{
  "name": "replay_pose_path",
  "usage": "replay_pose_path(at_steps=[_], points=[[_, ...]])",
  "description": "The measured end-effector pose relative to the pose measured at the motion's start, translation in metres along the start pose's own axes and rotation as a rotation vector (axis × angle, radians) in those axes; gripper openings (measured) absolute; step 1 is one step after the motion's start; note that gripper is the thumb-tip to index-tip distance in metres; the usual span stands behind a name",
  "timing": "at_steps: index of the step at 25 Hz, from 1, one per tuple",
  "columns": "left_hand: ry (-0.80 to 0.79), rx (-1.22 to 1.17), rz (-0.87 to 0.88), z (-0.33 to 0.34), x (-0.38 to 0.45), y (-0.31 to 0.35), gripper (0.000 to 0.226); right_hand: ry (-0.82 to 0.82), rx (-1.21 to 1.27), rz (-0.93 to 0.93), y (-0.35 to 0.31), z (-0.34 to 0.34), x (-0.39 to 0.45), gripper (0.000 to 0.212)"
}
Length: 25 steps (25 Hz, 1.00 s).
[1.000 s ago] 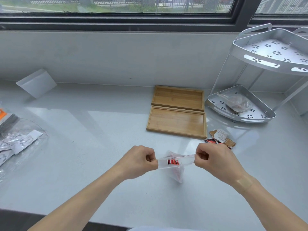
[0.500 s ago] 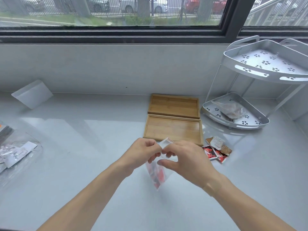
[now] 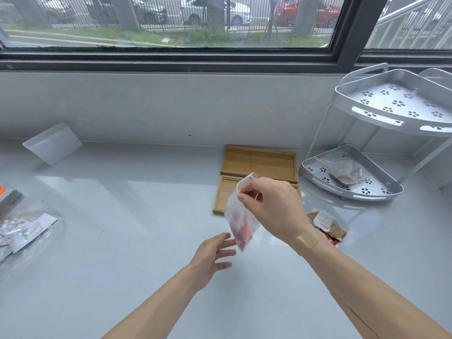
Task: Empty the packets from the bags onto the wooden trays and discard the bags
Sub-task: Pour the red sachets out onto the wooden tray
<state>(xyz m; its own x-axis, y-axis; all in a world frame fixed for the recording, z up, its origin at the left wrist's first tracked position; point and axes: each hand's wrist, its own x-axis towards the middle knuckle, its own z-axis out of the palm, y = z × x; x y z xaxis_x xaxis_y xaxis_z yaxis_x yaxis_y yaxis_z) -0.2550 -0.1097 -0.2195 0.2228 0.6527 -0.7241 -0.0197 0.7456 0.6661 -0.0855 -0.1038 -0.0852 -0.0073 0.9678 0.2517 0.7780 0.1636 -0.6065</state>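
My right hand (image 3: 274, 206) pinches the top of a small clear bag (image 3: 241, 222) with red packets inside, and the bag hangs in the air in front of the near wooden tray (image 3: 223, 192). The far wooden tray (image 3: 259, 162) lies behind it, with nothing visible in it. My left hand (image 3: 212, 255) is open just below the bag's bottom corner, fingers spread, not touching it. A pile of loose brown and red packets (image 3: 326, 226) lies on the counter to the right, partly hidden by my right wrist.
A silver two-tier corner rack (image 3: 381, 192) stands at the right with a clear bag (image 3: 342, 171) on its lower shelf. More clear bags with white packets (image 3: 22, 231) lie at the left edge. A white card (image 3: 52, 143) leans on the back wall.
My left hand let go of the bag and dropped below it, open. My right hand lifted the bag up toward the near tray. The view tilted upward.
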Motion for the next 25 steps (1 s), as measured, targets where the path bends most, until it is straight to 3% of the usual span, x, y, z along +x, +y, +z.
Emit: replay_pose_path(at_steps=[3,11,17,25], points=[[-0.043,-0.063,0.089,0.007,0.011,0.006,0.029,0.016,0.093,0.017,0.007,-0.007,0.006,0.003],[0.187,-0.08,0.112,-0.012,0.033,0.03,0.008,0.055,0.062,0.114,0.05,-0.014,0.028,0.002],[0.372,0.123,0.288,-0.027,0.047,0.076,0.009,-0.022,0.046,0.404,0.106,0.003,0.041,0.009],[0.4,0.386,0.428,-0.012,0.075,0.133,0.013,-0.119,0.202,0.714,0.155,0.051,0.042,0.014]])
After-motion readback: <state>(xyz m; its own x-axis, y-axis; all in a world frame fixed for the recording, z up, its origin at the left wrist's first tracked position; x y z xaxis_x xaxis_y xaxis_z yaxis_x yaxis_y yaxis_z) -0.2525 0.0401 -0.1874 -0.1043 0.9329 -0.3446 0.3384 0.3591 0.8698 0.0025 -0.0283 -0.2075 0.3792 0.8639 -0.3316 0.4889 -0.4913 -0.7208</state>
